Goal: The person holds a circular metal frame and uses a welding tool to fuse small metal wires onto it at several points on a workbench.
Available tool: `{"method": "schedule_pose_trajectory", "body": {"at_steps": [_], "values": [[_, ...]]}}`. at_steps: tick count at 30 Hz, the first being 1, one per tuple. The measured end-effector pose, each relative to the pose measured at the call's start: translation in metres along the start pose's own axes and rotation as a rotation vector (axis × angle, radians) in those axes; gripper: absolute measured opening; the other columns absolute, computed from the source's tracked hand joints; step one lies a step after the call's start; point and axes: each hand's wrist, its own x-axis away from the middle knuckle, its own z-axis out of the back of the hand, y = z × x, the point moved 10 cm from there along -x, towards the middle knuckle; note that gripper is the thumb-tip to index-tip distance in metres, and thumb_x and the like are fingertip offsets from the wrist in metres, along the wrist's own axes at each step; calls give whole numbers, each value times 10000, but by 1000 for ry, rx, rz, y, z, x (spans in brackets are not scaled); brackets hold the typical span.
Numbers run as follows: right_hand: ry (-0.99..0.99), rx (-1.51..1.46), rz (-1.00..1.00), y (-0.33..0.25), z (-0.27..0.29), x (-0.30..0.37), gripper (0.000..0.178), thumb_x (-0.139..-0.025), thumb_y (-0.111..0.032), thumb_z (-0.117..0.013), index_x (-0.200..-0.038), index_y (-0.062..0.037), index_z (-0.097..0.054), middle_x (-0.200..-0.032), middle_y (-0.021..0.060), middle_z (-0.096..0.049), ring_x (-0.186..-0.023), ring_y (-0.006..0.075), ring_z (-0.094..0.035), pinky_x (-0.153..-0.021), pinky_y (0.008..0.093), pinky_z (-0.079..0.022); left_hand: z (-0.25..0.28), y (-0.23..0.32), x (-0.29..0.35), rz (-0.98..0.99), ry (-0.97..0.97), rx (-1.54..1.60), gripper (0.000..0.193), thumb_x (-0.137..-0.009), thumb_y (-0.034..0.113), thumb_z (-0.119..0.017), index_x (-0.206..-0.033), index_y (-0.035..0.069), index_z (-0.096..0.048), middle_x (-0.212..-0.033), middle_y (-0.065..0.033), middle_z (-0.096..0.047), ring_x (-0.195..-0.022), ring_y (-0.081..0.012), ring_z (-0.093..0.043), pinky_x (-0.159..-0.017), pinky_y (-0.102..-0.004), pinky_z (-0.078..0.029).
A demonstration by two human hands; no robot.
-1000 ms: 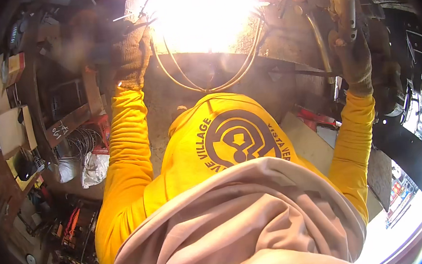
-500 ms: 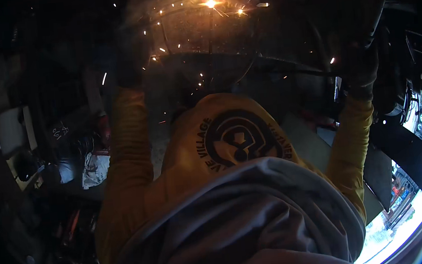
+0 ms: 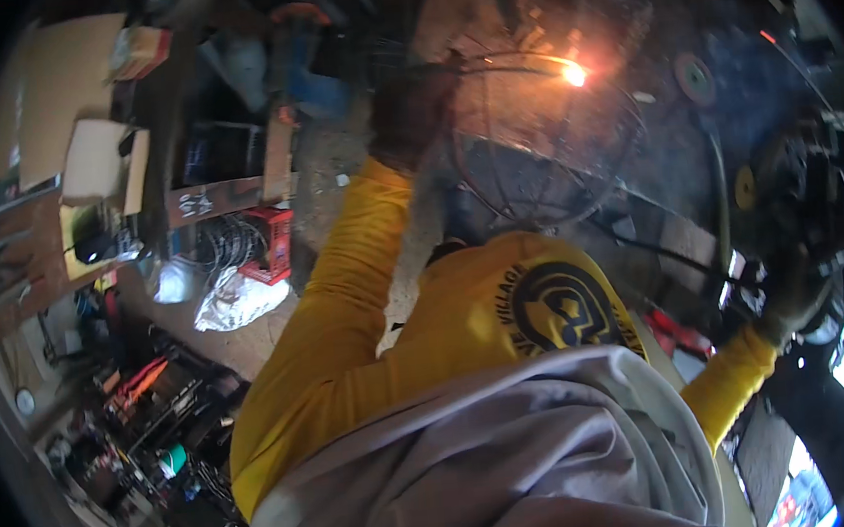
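Observation:
A round frame of thin metal rods [image 3: 539,225] stands over the worktop, its upper rim glowing orange to white at one hot spot [image 3: 574,74]. At the left end of that rim, my left hand [image 3: 417,113], in a dark glove, is closed around the rod. My right hand [image 3: 792,299], also gloved, is far to the right, away from the frame. Its fingers are bent around a dark object with a pale edge, too unclear to name. A black cable [image 3: 667,254] runs from near the frame toward this hand.
Grinding discs [image 3: 695,77] lie right of the frame on the dark worktop. Left of my arm are a red crate [image 3: 275,246], a white plastic bag [image 3: 239,300] and cardboard boxes [image 3: 65,84]. Many tools [image 3: 152,387] crowd the lower left. Smoke hangs around the worktop.
The picture has brightened and the shower of sparks has faded to a glowing spot. The view has swung, and my right hand now appears lower and farther right, apart from the frame.

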Motion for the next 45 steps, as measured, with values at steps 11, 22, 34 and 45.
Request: {"method": "schedule_pose_trajectory", "body": {"at_steps": [11,22,34,45], "values": [[769,150,-173,-44,139,58,403,-920,-282,-661,-1160,41,-694,-1033,154,-740,-902,242,-700,-827,356,-556,18,6,-1,-148,161,22,146,-898,215,-691,-997,124,-749,-688,-150,-651,-638,-357,-650,-578,-442,-514],[1100,854,138,-16,227,99,416,-945,-286,-653,-1242,3,-616,-1089,169,-701,-976,300,-676,-864,377,-541,-7,-35,-1,59,-71,138,305,-991,303,-618,-1198,84,-670,-965,-172,-682,-867,-320,-680,-733,-399,-529],[1293,506,-1,23,205,90,585,-923,-397,-643,-1340,-2,-533,-1232,182,-648,-1139,322,-627,-991,397,-480,-51,-138,41,464,-218,732,394,-1041,227,-555,-1380,27,-580,-1135,-110,-662,-936,-209,-639,-788,-305,-509],[1201,746,-257,45,182,103,597,-930,-476,-533,-1307,-15,-562,-1218,228,-663,-1106,400,-648,-937,469,-505,14,3,0,-114,28,-11,339,-906,133,-710,-1243,92,-701,-956,-198,-723,-787,-353,-701,-681,-385,-538]]}}
